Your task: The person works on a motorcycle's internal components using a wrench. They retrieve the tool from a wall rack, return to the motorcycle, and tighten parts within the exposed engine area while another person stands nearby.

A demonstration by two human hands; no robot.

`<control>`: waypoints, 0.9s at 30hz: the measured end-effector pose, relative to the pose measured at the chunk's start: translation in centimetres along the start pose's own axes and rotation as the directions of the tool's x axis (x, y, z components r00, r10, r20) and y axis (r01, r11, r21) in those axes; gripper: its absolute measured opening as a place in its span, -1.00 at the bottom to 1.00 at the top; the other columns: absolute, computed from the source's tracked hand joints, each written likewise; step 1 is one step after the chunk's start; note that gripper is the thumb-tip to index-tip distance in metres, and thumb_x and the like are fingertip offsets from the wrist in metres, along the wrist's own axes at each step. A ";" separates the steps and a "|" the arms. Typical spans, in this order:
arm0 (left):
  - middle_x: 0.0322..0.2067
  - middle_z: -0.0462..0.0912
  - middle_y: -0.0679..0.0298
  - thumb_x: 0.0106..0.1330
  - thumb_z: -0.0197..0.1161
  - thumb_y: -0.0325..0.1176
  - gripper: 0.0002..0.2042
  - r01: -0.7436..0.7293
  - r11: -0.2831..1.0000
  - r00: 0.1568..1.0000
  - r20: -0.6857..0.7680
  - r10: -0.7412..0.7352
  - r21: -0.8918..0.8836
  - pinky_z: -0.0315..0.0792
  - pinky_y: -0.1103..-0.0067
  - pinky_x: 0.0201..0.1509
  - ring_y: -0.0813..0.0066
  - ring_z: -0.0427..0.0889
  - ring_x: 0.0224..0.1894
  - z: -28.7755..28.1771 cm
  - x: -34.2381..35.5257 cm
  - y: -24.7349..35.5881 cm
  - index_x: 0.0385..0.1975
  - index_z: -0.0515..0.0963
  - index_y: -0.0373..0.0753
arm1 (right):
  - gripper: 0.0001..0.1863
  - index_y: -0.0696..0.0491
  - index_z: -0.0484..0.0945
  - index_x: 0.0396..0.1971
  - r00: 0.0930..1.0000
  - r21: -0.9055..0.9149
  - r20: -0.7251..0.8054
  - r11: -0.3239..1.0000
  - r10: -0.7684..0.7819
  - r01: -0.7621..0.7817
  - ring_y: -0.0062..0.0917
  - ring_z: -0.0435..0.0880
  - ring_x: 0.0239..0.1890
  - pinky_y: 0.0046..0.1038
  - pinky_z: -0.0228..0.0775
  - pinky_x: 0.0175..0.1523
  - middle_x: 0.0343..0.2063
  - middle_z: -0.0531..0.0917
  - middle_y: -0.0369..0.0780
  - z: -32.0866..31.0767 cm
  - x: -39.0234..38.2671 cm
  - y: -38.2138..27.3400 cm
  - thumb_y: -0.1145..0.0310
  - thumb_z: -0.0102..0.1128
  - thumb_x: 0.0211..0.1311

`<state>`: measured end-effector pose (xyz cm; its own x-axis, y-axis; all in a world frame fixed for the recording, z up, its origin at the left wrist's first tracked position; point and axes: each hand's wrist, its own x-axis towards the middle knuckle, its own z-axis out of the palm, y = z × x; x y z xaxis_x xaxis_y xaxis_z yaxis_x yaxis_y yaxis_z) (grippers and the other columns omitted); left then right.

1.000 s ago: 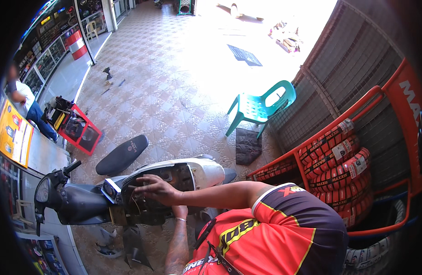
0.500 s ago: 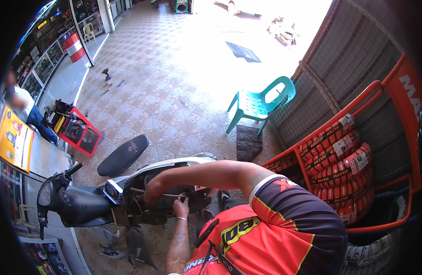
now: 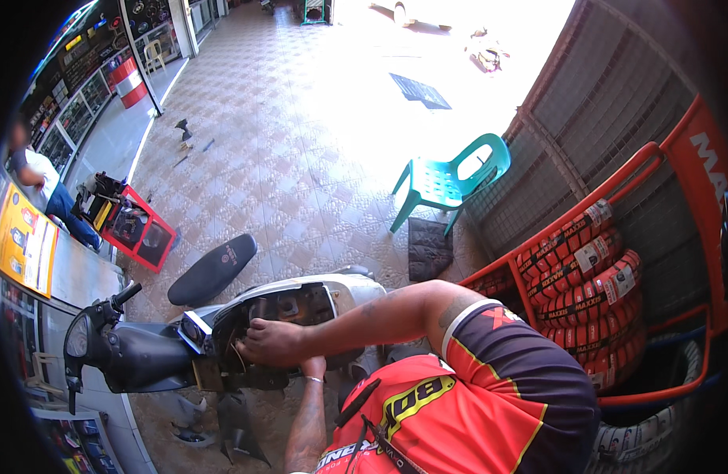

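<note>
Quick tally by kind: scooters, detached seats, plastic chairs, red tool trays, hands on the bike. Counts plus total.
Scooter, panels off: 1
Detached black seat on the floor: 1
Green plastic chair: 1
Red tool tray: 1
Hands in the open body: 2, right hand on top, left hand under it
Total: 6

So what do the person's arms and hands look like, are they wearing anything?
Both forearms are bare, no gloves on either hand. The right hand comes from a short sleeve that is dark with a white band at the edge and orange trim. The left hand has a thin silvery bracelet round the wrist. The shirt is orange with yellow and black markings.
</note>
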<state>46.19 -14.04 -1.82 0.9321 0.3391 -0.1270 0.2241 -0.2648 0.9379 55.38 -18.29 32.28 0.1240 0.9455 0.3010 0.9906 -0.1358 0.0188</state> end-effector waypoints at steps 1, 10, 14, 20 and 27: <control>0.25 0.46 0.10 0.24 0.40 -0.29 -0.42 -0.117 0.972 0.990 -0.060 0.132 0.202 0.25 0.28 0.37 0.15 0.41 0.28 0.0 0.1 0.4 0.24 0.37 -0.30 | -0.53 0.01 0.52 0.15 0.969 -0.141 0.202 0.984 0.139 -0.112 -0.42 0.66 -0.26 -0.14 0.38 0.20 -0.41 0.63 -0.35 -0.9 0.7 -1.1 0.32 0.07 0.21; -0.20 0.72 0.03 0.14 0.39 -0.43 -0.76 -0.048 0.988 0.999 -0.010 0.050 0.148 0.51 0.28 -0.02 0.02 0.68 -0.13 -1.0 -1.0 6.3 -0.18 0.65 -0.28 | -0.62 0.11 0.66 -0.02 0.597 0.557 0.744 -0.216 -0.300 -0.802 -0.44 0.49 0.22 -0.31 0.35 0.22 0.01 0.67 -0.18 4.6 2.2 3.0 0.19 0.11 0.33; -0.11 0.69 0.02 0.27 0.33 -0.36 -0.79 0.020 0.960 0.998 -0.063 -0.003 0.278 0.49 0.37 0.04 0.16 0.66 -0.02 -0.2 -0.8 4.2 -0.14 0.65 -0.24 | -0.67 -0.01 0.66 0.02 0.915 0.936 0.227 -0.335 0.333 -0.110 -0.28 0.26 0.40 -0.27 0.21 0.38 0.33 0.34 -0.08 6.8 -1.2 0.8 0.16 0.17 0.39; 0.25 0.45 0.09 0.34 0.27 -0.20 -0.55 0.037 0.992 0.998 -0.052 -0.031 0.117 0.29 0.36 0.33 0.33 0.36 0.32 0.2 -0.3 1.2 0.19 0.46 -0.21 | -0.64 -0.03 0.59 0.12 0.931 0.756 -0.362 0.598 0.043 0.266 -0.07 0.27 0.39 -0.05 0.12 0.41 0.31 0.37 -0.06 6.2 -1.0 1.2 0.24 0.10 0.38; 0.10 0.60 0.02 0.17 0.43 -0.31 -0.54 -0.007 0.985 0.998 -0.061 0.018 0.175 0.31 0.29 0.31 0.09 0.50 0.22 -0.3 -1.3 4.3 0.07 0.55 -0.30 | -0.65 0.00 0.56 -0.11 0.861 0.290 -0.348 0.831 -0.371 0.475 -0.34 0.56 -0.09 -0.15 0.33 0.19 -0.30 0.54 -0.19 4.5 1.1 0.7 0.20 0.11 0.10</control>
<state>45.89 -15.29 2.51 0.9170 0.3884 -0.0906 0.2639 -0.4207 0.8680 56.46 -16.04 28.31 -0.2809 0.7614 0.5843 0.8990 0.4218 -0.1176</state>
